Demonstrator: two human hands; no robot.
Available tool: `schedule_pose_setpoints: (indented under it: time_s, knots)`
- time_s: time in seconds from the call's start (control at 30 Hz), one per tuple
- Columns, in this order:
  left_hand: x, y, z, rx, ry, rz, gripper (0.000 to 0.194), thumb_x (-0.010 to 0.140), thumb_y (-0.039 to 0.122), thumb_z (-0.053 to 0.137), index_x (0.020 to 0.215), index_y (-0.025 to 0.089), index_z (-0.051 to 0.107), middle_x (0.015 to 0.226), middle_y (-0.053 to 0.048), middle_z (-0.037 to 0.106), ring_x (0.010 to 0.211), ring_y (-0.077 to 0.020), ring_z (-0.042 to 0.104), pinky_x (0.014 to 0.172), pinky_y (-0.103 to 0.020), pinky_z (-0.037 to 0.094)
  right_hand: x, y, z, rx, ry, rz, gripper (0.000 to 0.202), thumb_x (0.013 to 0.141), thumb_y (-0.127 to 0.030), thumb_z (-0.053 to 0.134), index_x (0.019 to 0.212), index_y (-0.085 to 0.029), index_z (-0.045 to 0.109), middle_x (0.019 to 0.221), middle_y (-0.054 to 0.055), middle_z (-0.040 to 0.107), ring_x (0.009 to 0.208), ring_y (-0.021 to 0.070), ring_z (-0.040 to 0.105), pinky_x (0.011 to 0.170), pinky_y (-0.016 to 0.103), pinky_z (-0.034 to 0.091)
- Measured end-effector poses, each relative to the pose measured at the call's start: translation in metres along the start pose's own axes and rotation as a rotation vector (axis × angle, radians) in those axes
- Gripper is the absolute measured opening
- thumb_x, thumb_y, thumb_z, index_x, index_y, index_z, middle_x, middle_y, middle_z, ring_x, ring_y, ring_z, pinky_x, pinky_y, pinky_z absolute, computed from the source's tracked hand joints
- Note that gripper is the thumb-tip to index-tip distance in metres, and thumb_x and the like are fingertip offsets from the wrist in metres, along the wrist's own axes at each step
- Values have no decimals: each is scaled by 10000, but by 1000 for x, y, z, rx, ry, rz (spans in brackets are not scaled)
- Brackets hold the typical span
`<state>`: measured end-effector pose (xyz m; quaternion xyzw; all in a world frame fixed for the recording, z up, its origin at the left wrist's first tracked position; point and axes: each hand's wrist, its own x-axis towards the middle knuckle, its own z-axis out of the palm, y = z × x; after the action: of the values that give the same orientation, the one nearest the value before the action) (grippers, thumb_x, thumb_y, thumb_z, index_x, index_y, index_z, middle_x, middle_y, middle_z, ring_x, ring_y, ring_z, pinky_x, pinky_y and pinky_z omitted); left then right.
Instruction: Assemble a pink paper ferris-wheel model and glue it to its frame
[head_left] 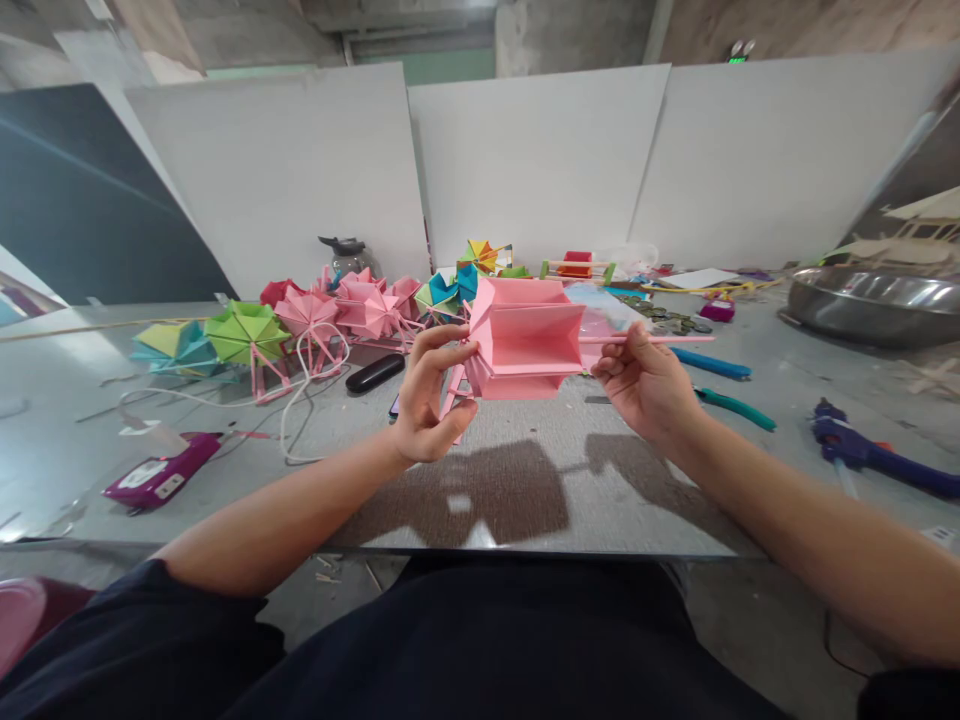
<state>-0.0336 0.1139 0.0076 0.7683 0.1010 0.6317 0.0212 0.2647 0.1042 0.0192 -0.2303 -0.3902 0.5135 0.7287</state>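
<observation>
Head: two hands (424, 405) (652, 390) hold one paper model (529, 345).

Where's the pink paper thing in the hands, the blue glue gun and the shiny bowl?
Pink paper thing (531, 328): head view, on a middle panel.
Blue glue gun (870, 455): head view, on its body.
Shiny bowl (874, 306): head view, on its outer wall.

One left hand (429, 400), one right hand (649, 385). One paper wheel (529, 345) between hands. One glue gun (874, 452), right. One metal bowl (885, 303), far right. One power strip (161, 475), left. Three white boards (536, 165), far.
</observation>
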Motion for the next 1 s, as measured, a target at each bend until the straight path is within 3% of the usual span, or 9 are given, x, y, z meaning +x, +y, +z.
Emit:
schedule_pose_setpoints:
  time_s: [0.17,0.27,0.4,0.63,0.87,1.0]
  knots:
    - [-2,0,4,-181,1,-52,615,871,474,793,1465,354,691,1434,-127,600,1365,-337,594,1073,-507,595,1,3,-2,-10,-41,-43,487,696,-572,1019,764,-233,676,677,-46,735,581,98,711,599,196,646]
    - [-2,1,8,-288,31,-174,621,858,472,829,1454,345,709,1470,-129,599,1364,-320,607,1032,-440,614,-3,2,0,-52,-67,-120,436,741,-548,1001,801,-235,704,709,-36,755,623,108,736,639,212,667]
    - [-2,6,13,-447,58,-382,613,836,461,867,1422,342,732,1484,-120,650,1326,-308,649,979,-403,625,-11,2,6,-119,-80,-238,402,703,-512,1026,834,-247,753,732,-34,775,672,141,767,670,275,700]
    - [7,13,14,-640,91,-612,467,782,309,850,1246,292,804,1237,-78,802,1120,-255,740,812,-338,629,-13,-2,12,-236,-76,-423,391,689,-545,1018,800,-247,790,662,-29,767,585,176,745,579,340,674]
    - [16,15,11,-749,126,-782,376,742,215,779,1114,254,813,1060,-40,793,889,-178,711,768,-305,613,-21,-17,12,-416,-170,-575,332,723,-551,1000,793,-271,836,706,21,770,601,203,744,571,370,646]
    - [20,13,8,-778,98,-860,334,720,195,761,1048,238,810,913,-29,761,738,-164,670,693,-307,598,-22,-25,5,-518,-173,-581,320,672,-571,1020,709,-308,841,710,33,783,645,233,748,615,406,643]
